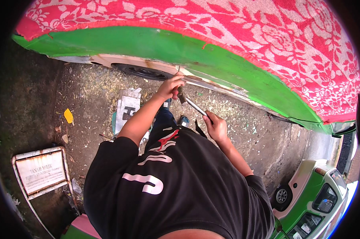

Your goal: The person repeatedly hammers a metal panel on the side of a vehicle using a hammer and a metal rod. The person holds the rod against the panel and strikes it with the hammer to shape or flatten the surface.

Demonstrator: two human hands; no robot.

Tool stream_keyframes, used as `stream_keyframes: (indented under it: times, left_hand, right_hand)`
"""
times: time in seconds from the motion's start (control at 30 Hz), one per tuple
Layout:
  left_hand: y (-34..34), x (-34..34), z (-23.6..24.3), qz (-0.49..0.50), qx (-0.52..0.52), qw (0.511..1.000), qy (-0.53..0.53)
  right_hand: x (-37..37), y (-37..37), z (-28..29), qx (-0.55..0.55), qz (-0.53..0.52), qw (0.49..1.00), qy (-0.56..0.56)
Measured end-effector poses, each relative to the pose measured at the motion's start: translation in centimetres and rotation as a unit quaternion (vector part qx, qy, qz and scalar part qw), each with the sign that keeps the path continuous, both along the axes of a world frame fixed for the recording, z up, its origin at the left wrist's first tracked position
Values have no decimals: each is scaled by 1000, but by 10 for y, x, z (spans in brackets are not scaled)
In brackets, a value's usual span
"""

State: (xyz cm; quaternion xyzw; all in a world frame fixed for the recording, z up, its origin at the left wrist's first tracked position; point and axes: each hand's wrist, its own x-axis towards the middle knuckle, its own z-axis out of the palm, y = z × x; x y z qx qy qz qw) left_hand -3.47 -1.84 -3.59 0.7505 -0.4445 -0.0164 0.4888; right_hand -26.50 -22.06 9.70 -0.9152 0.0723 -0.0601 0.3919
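My left hand [171, 87] is closed round the red handle of a screwdriver [175, 94]. Its thin shaft points away from me at the rusty, peeling lower panel [196, 79] of a green vehicle; whether the tip touches the metal I cannot tell. In my right hand [217, 128] is the metal shaft of a hammer [196, 106]. The hammer's head lies right by the butt of the screwdriver handle, close under my left hand; contact between the two is unclear.
A red and white floral cloth [243, 28] drapes over the green vehicle, whose dark wheel [142, 71] shows beneath. Chips litter the ground. A pale board [128, 104] lies near my feet. Left stand a yellow scrap [68, 116] and rusty sign [41, 172]; a green-white van [315, 195] is behind right.
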Motion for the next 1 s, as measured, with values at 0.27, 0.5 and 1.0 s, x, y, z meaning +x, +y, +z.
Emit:
stream_keyframes:
  times: [0.27,0.5,1.0]
  left_hand:
    - [2,2,-6,-12,53,998,37]
    - [0,-2,-6,-4,8,1000,5]
    - [-8,12,-4,-3,-28,998,-49]
  right_hand:
    - [2,-3,-16,-106,122,982,-102]
    - [-3,-15,-18,-101,162,977,-97]
    - [1,0,-11,-50,143,979,-140]
